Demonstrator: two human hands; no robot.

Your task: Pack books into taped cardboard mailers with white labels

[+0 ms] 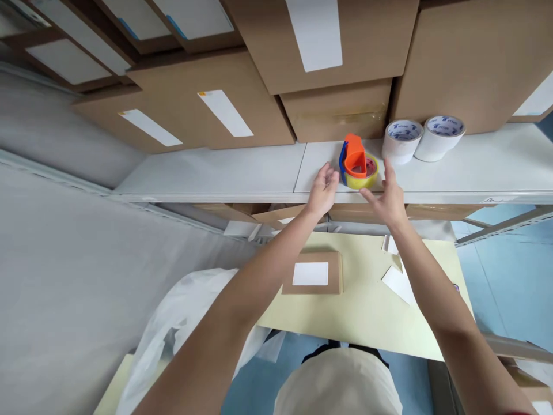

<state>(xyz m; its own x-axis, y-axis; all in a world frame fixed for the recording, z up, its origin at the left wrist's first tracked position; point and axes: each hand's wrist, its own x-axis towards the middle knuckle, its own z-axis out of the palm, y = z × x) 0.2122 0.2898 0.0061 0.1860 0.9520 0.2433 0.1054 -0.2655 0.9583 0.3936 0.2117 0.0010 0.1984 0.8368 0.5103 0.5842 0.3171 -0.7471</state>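
Observation:
An orange and blue tape dispenser [355, 155] with a roll of yellow tape stands on the grey shelf [224, 173]. My left hand [324, 189] is just left of the dispenser, fingers slightly bent and holding nothing. On the other side, my right hand [389, 199] is open, its thumb and forefinger spread near the yellow roll. Whether any fingertip touches the dispenser I cannot tell. Behind my right hand are white tape rolls, one stack [400, 151] close to the forefinger and another [436, 147] beside it.
Large cardboard boxes [337, 109] line the back of the shelf. Below, a pale yellow table [363, 311] bears a closed cardboard box [332, 258] with a white label and some white papers [398, 283]. A white plastic bag [185, 300] hangs at the left.

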